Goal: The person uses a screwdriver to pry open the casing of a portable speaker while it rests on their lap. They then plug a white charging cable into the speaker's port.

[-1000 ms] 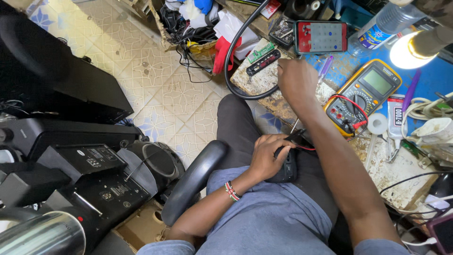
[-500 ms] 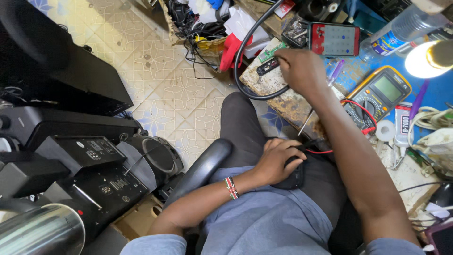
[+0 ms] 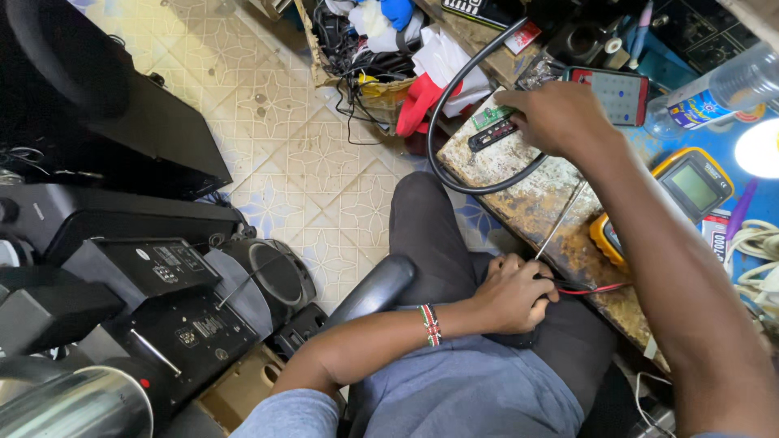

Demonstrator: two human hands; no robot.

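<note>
R hand [image 3: 560,118] is stretched out over the far edge of the worn desk [image 3: 519,203], fingers curled down onto a small black module [image 3: 497,134] that lies beside a green circuit board [image 3: 492,116]; looks like a pinch on it, but the fingertips are hidden so can't tell if it's truly gripped. L hand [image 3: 511,294] sits on the lap, fingers clenched around a dark device [image 3: 519,337] w/ red probe leads [image 3: 592,287] running out toward the yellow multimeter [image 3: 682,195]. Risks as I judge them: the module is close to the desk edge, so a slipped pinch could drop it to the tiled floor [image 3: 276,146]. The R forearm crosses above the multimeter and the thin wire [image 3: 560,223] strung between desk and lap, so pulling the arm back could snag a lead, tug the meter off or yank the probe out of the L hand. The thick black cable [image 3: 454,105] loops round the work spot and could drag the board along. The phone w/ red case [image 3: 617,93] and plastic bottle [image 3: 714,93] are just beside the wrist, easy to knock.
</note>
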